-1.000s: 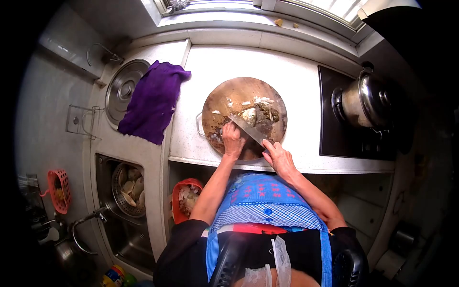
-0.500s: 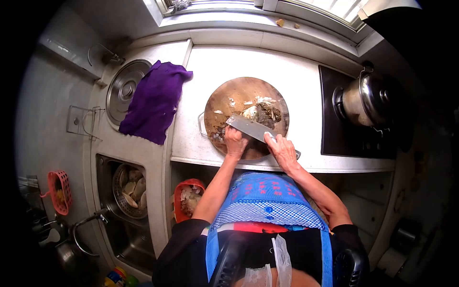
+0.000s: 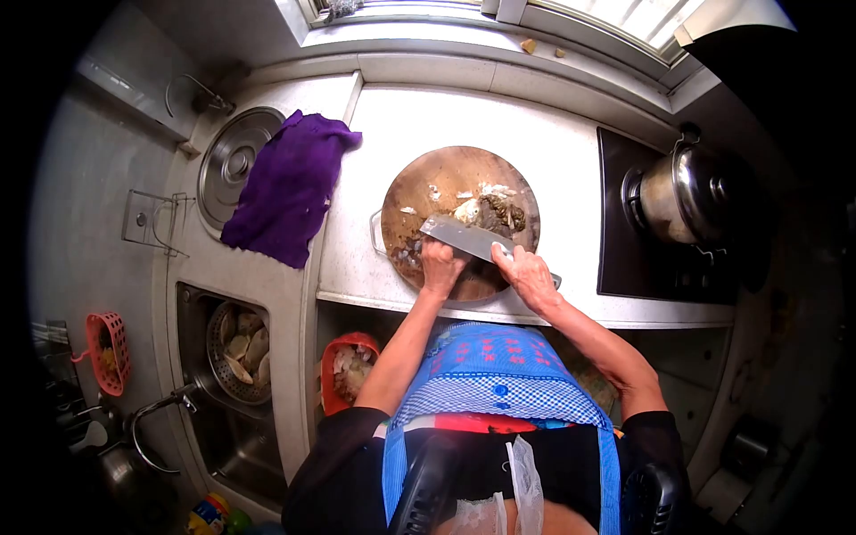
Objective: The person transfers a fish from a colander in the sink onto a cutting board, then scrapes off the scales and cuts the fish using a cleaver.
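Note:
In the head view a round wooden chopping board point(image 3: 415, 178) lies on the white counter. My right hand point(image 3: 530, 276) is wrapped round the handle of a cleaver point(image 3: 470, 237), its broad blade slanting up to the left over the board. Just below the blade's left end, my left hand point(image 3: 441, 267) is closed with its fingers curled in. What those fingers hold is hidden. Beyond the blade rests a brown, mottled piece of food with a pale part point(image 3: 502, 214). White scraps point(image 3: 496, 190) and dark wet bits are scattered on the board.
A purple cloth point(image 3: 290, 192) partly covers a round metal lid point(image 3: 234, 165) on the left. The sink point(image 3: 236, 455) contains a colander point(image 3: 223, 357) with several pale shell-like pieces. A red basket point(image 3: 332, 392) with whitish scraps sits below the counter. On the right, a steel pot point(image 3: 664, 196) stands on the cooktop point(image 3: 615, 259).
Both hands and the cleaver stay almost in place over the board. My right hand has shifted very slightly; the whole view has moved a little.

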